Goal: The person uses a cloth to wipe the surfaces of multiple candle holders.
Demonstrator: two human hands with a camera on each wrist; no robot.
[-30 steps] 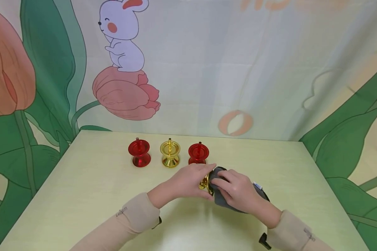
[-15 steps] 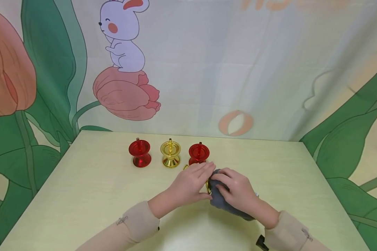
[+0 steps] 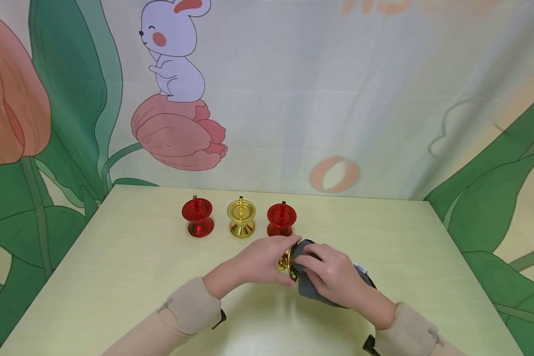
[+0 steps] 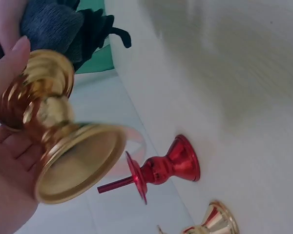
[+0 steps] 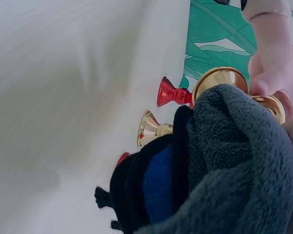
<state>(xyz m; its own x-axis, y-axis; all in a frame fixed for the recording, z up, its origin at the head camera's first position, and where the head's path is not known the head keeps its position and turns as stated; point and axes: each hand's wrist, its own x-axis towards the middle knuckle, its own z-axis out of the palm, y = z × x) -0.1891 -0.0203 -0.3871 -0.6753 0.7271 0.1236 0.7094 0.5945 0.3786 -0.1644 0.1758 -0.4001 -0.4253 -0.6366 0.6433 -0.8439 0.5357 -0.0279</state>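
Note:
My left hand [image 3: 258, 262] grips a shiny gold candle holder [image 3: 283, 262], which lies tipped on its side above the table. In the left wrist view the flared gold base [image 4: 83, 163] faces the camera, with the thumb over the upper cup. A dark grey fuzzy cloth [image 3: 309, 289] is pinched in my right hand [image 3: 335, 272] and pressed against the holder's dish end. Black edging and a blue patch [image 5: 158, 180] of the cloth show in the right wrist view. The holder's spike is hidden under the cloth.
Behind the hands stand three upright candle holders in a row: a red one [image 3: 198, 211] at left, a gold one [image 3: 241, 212] in the middle, and another red one [image 3: 281, 215] close beyond my left hand. A printed curtain [image 3: 267, 99] hangs behind the table [image 3: 129, 277].
The gold holder swung so its base showed past my left hand, then came back. Both hands have shifted slightly left, the cloth staying against the holder. The standing holders have not moved.

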